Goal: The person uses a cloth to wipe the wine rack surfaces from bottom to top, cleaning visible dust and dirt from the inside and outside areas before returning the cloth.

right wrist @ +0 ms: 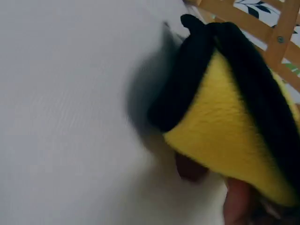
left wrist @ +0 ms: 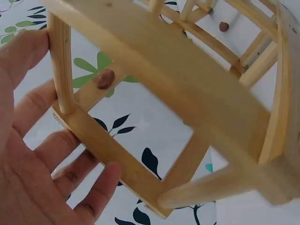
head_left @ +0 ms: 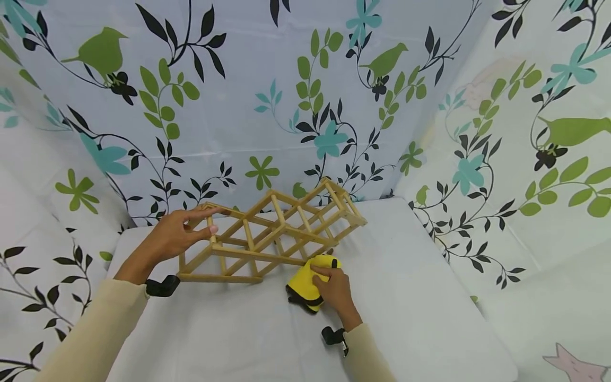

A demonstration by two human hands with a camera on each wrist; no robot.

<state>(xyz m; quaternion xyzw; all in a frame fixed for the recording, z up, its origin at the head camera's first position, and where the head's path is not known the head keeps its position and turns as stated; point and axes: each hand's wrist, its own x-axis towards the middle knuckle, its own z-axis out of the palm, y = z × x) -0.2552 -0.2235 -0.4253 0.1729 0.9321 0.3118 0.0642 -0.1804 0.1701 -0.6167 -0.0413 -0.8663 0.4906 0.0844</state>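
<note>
A light wooden lattice rack point(head_left: 281, 229) with crossed slats and round dowels lies across the table in the head view. My left hand point(head_left: 174, 236) holds its left end, thumb and fingers about an end dowel. Up close in the left wrist view, the fingers of that hand point(left wrist: 42, 154) rest along a dowel and a flat slat. My right hand point(head_left: 334, 289) grips a yellow cloth point(head_left: 305, 281) with black edging, against the rack's lower front slat. The cloth point(right wrist: 220, 122) hides most of the right fingers in the right wrist view.
Beneath the rack is a white table point(head_left: 406, 297) with rounded corners. A curtain point(head_left: 229, 106) printed with leaves, birds and flowers hangs behind and at both sides. Black straps with small devices sit on both wrists.
</note>
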